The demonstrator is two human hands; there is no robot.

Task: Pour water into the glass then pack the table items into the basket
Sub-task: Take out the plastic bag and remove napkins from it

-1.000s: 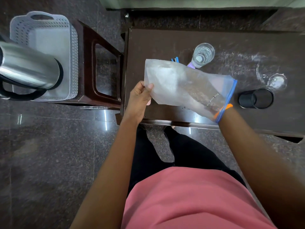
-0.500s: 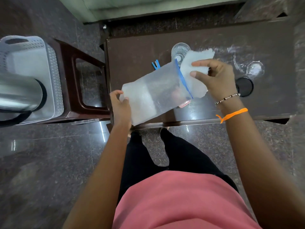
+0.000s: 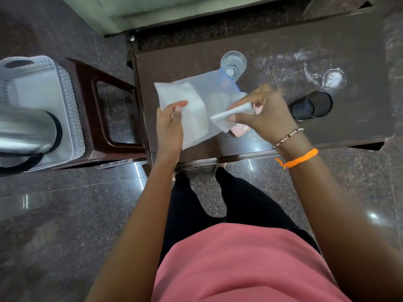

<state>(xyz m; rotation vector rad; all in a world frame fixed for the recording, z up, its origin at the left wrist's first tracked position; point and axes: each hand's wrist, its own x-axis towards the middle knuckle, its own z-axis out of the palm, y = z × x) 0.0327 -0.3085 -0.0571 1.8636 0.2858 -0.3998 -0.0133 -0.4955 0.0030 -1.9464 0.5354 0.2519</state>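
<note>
My left hand (image 3: 170, 127) pinches the near left edge of a clear plastic zip bag (image 3: 196, 99) with a blue zip strip, held just above the dark table (image 3: 283, 35). My right hand (image 3: 266, 112) grips a folded white tissue (image 3: 229, 118) by the bag's right, open end; whether the tissue is inside the bag is unclear. A glass of water (image 3: 233, 62) stands upright behind the bag. The white perforated basket (image 3: 54, 88) sits on a brown stool (image 3: 113, 118) at the left, with a steel jug (image 3: 24, 129) lying in it.
A black cup (image 3: 311, 104) lies on its side to the right of my right hand. A small pink item (image 3: 241, 130) rests on the table under the tissue. A clear round glass piece (image 3: 333, 78) sits among white smears at the far right. Polished stone floor surrounds the table.
My right hand has carried the tissue down from beside the glass towards the near side of the bag. The bag has swung flatter, and my left hand has shifted along its edge.
</note>
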